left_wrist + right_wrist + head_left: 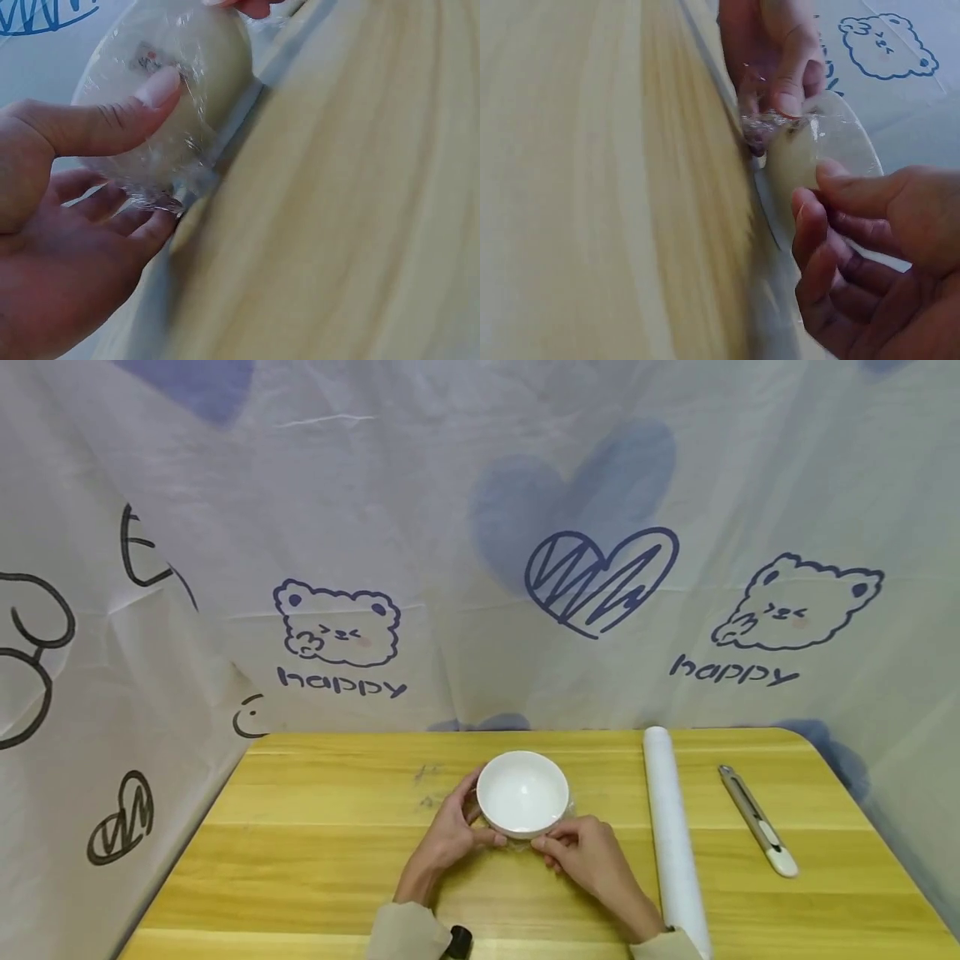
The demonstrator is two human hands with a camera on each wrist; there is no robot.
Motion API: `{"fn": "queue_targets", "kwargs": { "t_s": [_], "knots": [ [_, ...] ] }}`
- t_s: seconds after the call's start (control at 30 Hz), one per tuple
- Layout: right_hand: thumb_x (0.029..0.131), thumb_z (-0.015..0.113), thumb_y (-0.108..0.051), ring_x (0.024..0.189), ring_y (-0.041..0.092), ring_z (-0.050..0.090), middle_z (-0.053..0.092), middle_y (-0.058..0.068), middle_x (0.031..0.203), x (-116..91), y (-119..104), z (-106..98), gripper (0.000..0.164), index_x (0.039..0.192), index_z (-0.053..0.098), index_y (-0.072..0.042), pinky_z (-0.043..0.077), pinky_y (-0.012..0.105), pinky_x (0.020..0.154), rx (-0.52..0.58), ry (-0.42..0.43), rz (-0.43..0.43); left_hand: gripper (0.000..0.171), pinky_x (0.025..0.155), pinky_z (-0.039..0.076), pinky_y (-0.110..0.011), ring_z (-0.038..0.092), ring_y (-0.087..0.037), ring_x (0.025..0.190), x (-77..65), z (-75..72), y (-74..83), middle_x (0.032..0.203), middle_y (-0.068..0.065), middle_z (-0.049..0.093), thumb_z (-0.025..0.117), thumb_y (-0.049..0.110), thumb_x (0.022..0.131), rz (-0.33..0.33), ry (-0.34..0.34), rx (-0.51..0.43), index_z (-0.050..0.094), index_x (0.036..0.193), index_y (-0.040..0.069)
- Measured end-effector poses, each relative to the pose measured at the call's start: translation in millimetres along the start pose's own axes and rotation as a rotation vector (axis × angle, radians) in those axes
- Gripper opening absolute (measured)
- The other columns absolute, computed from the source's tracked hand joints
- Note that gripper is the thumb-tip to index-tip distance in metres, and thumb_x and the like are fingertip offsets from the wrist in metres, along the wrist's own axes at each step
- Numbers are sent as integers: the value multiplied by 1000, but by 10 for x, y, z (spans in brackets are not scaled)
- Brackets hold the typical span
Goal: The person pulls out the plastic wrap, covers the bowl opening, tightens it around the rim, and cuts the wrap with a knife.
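A white bowl (522, 795) stands upright on the wooden table, with clear plastic wrap (196, 112) clinging to its outer side. From the left, my left hand (450, 827) grips the bowl. Its thumb lies on the film-covered side, and its fingers curl round toward the base, where the film bunches up. My right hand (588, 856) is at the bowl's near right side, thumb and forefinger pinching the wrap close to the wall. A small dark mark shows through the film in the left wrist view.
A long white roll (671, 839) lies lengthwise on the table (300, 843), right of my right hand. Farther right is a utility knife (757, 821), its handle end toward me. A printed cloth (450, 527) hangs behind the table's back edge.
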State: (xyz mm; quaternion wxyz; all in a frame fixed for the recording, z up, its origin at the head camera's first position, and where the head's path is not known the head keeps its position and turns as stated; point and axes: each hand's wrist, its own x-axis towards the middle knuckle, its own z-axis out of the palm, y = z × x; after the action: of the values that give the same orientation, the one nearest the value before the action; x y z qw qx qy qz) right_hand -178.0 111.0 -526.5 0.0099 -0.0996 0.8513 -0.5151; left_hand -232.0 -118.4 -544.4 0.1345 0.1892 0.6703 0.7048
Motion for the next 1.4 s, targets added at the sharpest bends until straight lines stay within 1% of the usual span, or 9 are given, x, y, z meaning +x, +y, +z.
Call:
{"fn": "queue_targets", "kwargs": {
  "t_s": [0.13, 0.27, 0.43, 0.57, 0.67, 0.83, 1.0, 1.23, 1.4],
  "knots": [
    [90, 79, -11, 65, 8, 65, 72, 2, 76, -13, -3, -18, 9, 91, 77, -2, 54, 21, 57, -37, -91, -68, 138, 123, 18, -48, 13, -38, 154, -17, 51, 36, 169, -24, 6, 88, -14, 70, -10, -15, 53, -14, 162, 4],
    [90, 79, -10, 68, 6, 63, 73, 2, 83, -41, -42, -144, 9, 95, 77, -2, 53, 21, 58, -57, -170, -72, 141, 123, 18, -55, 26, -41, 149, 8, 173, 3, 166, -25, 18, 96, 1, 67, 1, 91, 141, -7, 163, 5],
    [91, 79, -20, 60, 12, 60, 69, 3, 86, -70, -65, -298, 20, 94, 67, -5, 47, 24, 49, -52, -22, 136, 127, 119, 28, -54, 38, -41, 141, 24, 245, -48, 157, -22, 34, 95, -6, 63, 43, 181, 143, 17, 162, 5],
    [96, 74, -17, 74, 20, 68, 68, 14, 107, -58, -53, -306, 33, 114, 54, 1, 55, 30, 53, 74, 62, 215, 123, 119, 31, -52, 35, -43, 145, 15, 221, -38, 159, -23, 32, 90, -14, 64, 44, 147, 88, 17, 161, 1],
    [95, 73, -6, 79, 26, 71, 71, 17, 102, -38, -59, -282, 33, 120, 55, 6, 58, 33, 53, 182, 71, 220, 124, 120, 28, -52, 30, -44, 148, 18, 210, -9, 161, -26, 28, 89, -16, 66, 23, 110, 71, 11, 161, -3],
    [91, 74, 2, 65, 22, 68, 71, 9, 77, -18, -78, -292, 14, 100, 64, 1, 53, 26, 48, 134, 140, 242, 134, 121, 22, -57, 32, -44, 146, 18, 252, 38, 162, -27, 25, 94, -6, 66, -24, 89, 149, 1, 162, -2],
    [90, 76, -3, 65, 17, 65, 71, 7, 82, -41, -90, -418, 11, 89, 65, -3, 51, 25, 50, 10, 122, 234, 124, 117, 34, -55, 40, -42, 141, 49, 310, 37, 158, -25, 33, 95, -3, 67, 10, 109, 143, 15, 162, 1],
    [89, 71, 5, 65, 18, 60, 67, 10, 77, -60, -81, -607, 10, 89, 61, 4, 54, 27, 55, 151, 57, 248, 117, 114, 41, -46, 41, -39, 142, 79, 286, 2, 158, -21, 36, 93, -7, 67, 14, 107, 65, 23, 160, 3],
    [85, 76, 2, 65, 15, 59, 65, 1, 72, -39, -67, -534, 14, 83, 64, -4, 50, 25, 57, -72, 60, 215, 117, 117, 38, -44, 37, -38, 145, 82, 254, -15, 160, -20, 34, 92, -8, 67, 16, 98, 35, 22, 161, 3]
  ]
}}
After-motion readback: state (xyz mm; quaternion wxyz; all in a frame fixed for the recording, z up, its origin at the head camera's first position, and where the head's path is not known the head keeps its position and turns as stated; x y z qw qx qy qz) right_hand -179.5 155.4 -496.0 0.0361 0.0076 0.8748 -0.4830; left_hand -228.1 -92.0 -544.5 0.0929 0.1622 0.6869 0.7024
